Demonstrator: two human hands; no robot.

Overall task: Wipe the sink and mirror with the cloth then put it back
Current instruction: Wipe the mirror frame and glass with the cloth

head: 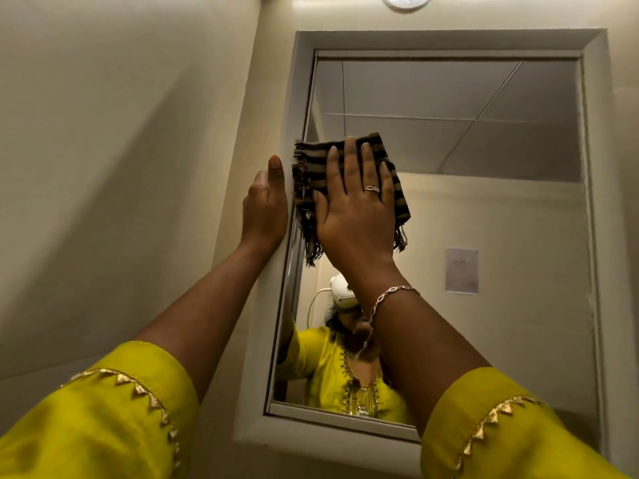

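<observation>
Nearest the camera, two yellow sleeves, the left sleeve [96,420] and the right sleeve [518,430], both edged with gold triangles, reach up toward the mirror [484,150]. A thin chain bracelet [390,295] circles the right wrist. The right hand [356,216] lies flat, fingers straight and spread, pressing the cloth [311,160] against the mirror's glass near its upper left corner; a ring [371,189] sits on one finger. The cloth is brown with dark stripes, folded, with frayed fringe hanging below the palm. The left hand [264,209] rests against the outer left side of the mirror's white frame [262,375], its visible digit straight and pointing up, holding nothing. In the mirror's lower part a yellow garment is reflected, and a pale paper sheet [461,270] shows to its right. Above the mirror is a round ceiling fitting [407,0].
</observation>
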